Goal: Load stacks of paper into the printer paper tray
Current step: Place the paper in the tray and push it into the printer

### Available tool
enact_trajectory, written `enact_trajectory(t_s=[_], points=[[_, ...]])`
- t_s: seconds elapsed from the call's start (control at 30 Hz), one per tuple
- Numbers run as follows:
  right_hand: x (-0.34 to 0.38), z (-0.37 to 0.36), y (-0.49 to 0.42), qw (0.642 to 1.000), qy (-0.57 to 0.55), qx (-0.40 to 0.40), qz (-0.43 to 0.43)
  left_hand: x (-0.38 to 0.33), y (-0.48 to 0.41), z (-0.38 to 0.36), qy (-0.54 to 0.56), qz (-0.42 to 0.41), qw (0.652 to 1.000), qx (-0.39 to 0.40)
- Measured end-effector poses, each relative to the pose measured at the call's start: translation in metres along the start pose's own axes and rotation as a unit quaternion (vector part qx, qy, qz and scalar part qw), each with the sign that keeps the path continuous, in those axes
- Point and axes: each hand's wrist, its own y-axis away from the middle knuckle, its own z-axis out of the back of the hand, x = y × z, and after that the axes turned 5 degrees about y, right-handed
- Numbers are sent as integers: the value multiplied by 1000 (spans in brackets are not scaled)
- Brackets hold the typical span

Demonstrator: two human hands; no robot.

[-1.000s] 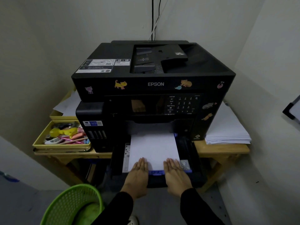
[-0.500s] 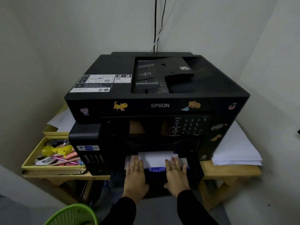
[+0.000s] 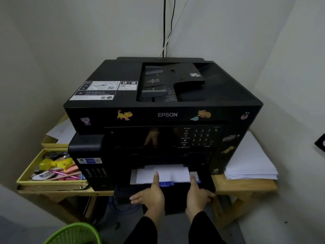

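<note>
You can reach in freely only from the near side, where the paper tray (image 3: 174, 198) juts past the surface (image 3: 246, 185) over open floor, though the printer (image 3: 163, 110) overhangs the tray's far part and leaves only a low slot. On the left a yellow box (image 3: 52, 183) of stationery sits just beside the printer, on the right a paper stack (image 3: 249, 164) crowds it, and walls close in on both sides. A green basket (image 3: 75, 233) stands low at near left.

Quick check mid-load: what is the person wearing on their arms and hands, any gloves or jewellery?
The left hand and right hand are bare: no gloves, and no ring or watch shows. The left sleeve and right sleeve are long, plain black and unmarked, and end at the wrists.
</note>
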Motion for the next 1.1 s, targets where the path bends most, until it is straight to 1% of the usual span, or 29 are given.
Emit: enact_trajectory(t_s=[0.1, 0.17, 0.27, 0.33, 0.4, 0.5, 0.63, 0.7, 0.8, 0.87, 0.97, 1.1], points=[[2, -5, -8, 996, -75, 40, -12, -4, 0, 0, 11, 1, 1000, -1], [9, -11, -10, 992, -108, 69, -23, -5, -13, -2, 36, -11, 999, 28], [25, -16, -15, 985, -138, 95, -38, -18, -29, -6, 107, 14, 992, 65], [33, -20, -18, 981, -159, 107, -34, -31, -28, -9, 180, 27, 982, 57], [37, -26, -21, 979, -177, 98, -34, -38, -32, -14, 217, 25, 975, 47], [36, -33, -30, 978, -193, 71, -34, -36, -41, -18, 219, 25, 975, 36], [38, -34, -33, 969, -226, 92, -24, -34, -49, -17, 210, 31, 976, 51], [38, -35, -33, 964, -241, 106, -16, -34, -51, -16, 205, 35, 975, 75], [37, -36, -33, 961, -257, 100, -22, -35, -51, -14, 218, 36, 970, 97], [37, -37, -31, 960, -259, 100, -17, -33, -52, -15, 228, 30, 969, 95], [37, -35, -32, 955, -273, 114, -4, -34, -47, -15, 236, 20, 966, 104], [35, -34, -45, 950, -267, 163, 9, -36, -52, -8, 231, -7, 961, 154]])
